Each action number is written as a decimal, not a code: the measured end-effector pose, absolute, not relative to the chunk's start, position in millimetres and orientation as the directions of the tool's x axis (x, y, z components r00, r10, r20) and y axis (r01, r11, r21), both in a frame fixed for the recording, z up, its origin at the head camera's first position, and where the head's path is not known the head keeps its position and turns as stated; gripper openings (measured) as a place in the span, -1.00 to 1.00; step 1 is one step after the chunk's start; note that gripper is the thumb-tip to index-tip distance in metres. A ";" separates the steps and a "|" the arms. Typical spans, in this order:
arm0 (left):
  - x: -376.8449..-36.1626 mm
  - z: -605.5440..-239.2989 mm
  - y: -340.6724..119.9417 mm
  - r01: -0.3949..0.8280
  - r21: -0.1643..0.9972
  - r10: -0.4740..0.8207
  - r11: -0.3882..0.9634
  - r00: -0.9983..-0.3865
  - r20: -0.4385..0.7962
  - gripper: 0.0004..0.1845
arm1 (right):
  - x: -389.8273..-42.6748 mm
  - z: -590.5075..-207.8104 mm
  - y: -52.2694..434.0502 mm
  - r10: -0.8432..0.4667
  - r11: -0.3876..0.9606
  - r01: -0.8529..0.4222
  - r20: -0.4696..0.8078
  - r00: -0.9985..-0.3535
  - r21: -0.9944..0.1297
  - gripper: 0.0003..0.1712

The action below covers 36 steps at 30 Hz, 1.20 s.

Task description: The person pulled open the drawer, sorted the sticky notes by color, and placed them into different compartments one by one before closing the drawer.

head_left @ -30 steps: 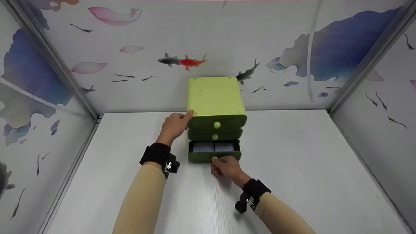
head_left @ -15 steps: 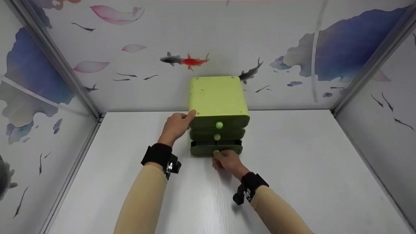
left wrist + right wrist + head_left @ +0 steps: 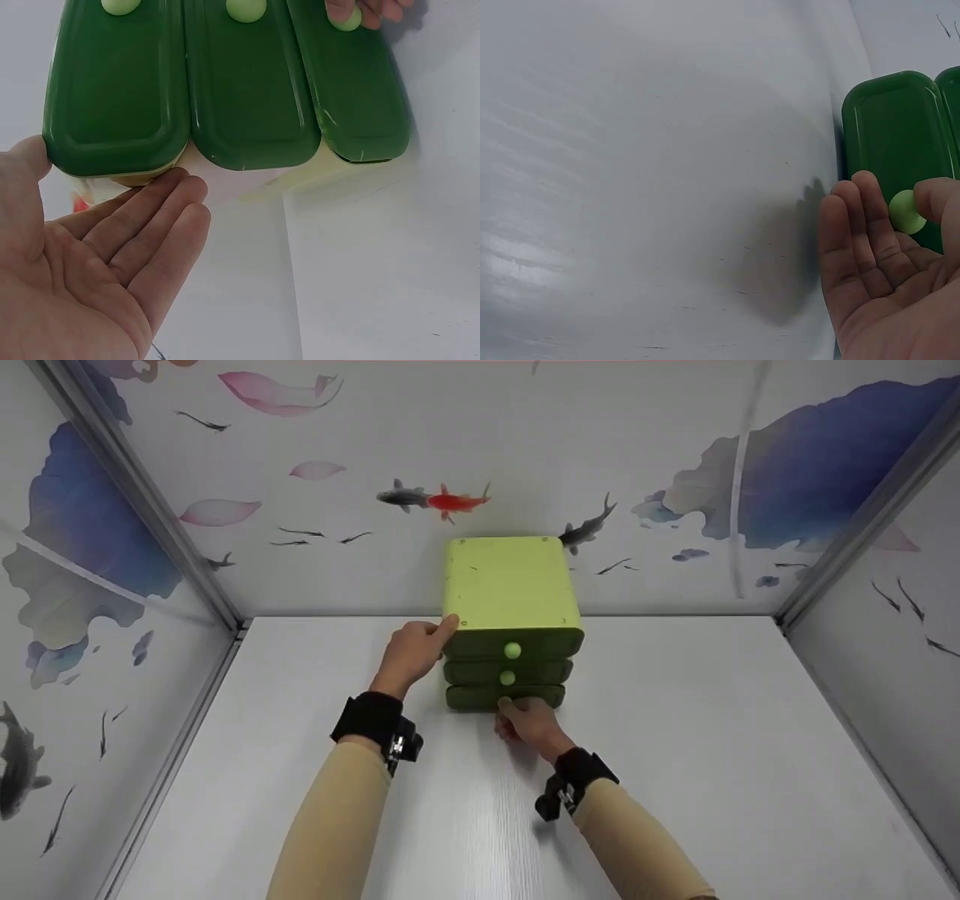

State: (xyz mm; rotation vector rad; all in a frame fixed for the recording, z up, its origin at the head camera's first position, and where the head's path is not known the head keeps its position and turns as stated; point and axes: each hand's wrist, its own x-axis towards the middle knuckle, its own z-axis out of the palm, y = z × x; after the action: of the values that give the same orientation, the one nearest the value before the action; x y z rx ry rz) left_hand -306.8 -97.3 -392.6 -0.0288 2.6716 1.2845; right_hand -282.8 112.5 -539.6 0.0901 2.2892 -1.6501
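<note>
A small cabinet [image 3: 513, 581] with a light green casing and three dark green drawers stands upright against the back wall. My left hand [image 3: 411, 654] rests at its upper left front corner. The thumb lies on the top edge, and in the left wrist view the fairly straight fingers [image 3: 161, 240] touch the side. At the bottom drawer [image 3: 469, 698], my right hand [image 3: 534, 724] pinches the round light green knob [image 3: 907, 212] between thumb and index finger, its other fingers extended. All three drawer fronts are in line or nearly so; the drawers' insides are hidden.
The cabinet stands at the back of a white table [image 3: 675, 720]. A back wall [image 3: 315, 532] printed with fish and petals rises behind it, and side walls [image 3: 892, 645] close off left and right. Black camera straps [image 3: 369, 716] circle both wrists.
My right hand has pushed the bottom drawer inward, from well open with white contents showing to flush or nearly flush. The left hand has kept its place on the cabinet.
</note>
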 end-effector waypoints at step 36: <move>-307.8 -385.1 -92.0 -0.108 0.761 0.046 0.640 -0.983 -0.178 -0.29 | -291.3 -534.8 113.8 -0.099 0.395 0.252 -0.314 -0.944 -0.883 -0.54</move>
State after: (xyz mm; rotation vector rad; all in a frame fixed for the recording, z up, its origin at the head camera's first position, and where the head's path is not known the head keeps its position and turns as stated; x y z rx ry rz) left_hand -307.8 -92.0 -385.1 -0.0512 2.6784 1.2597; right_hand -291.3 113.8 -534.8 0.1335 2.3416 -1.5658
